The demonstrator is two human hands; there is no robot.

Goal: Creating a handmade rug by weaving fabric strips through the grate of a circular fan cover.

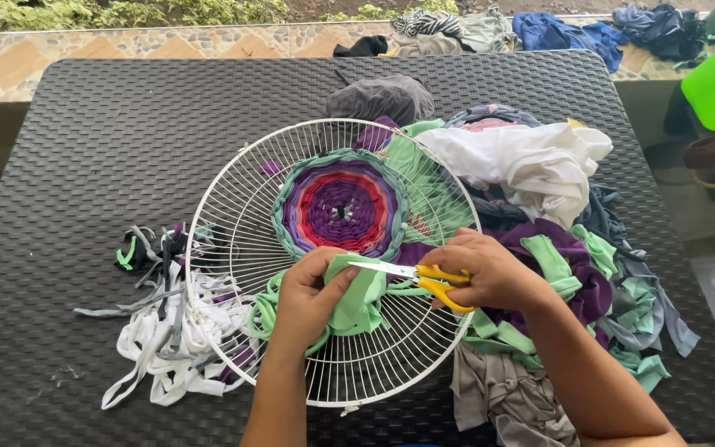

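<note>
Scissors (411,274) in the right hand (490,269) bite green cloth (357,298) pinched by the left hand (308,298), over the grill (233,248). Woven circle (343,204) covers only the middle; outer wires are bare.

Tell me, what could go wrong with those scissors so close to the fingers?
The scissors, in the right hand, point their open blades at the left hand, which pinches the green cloth; a slip might nick the thumb. The blades also lie close to the woven round on the wire grille, so a stray cut might sever a woven strip.
</note>
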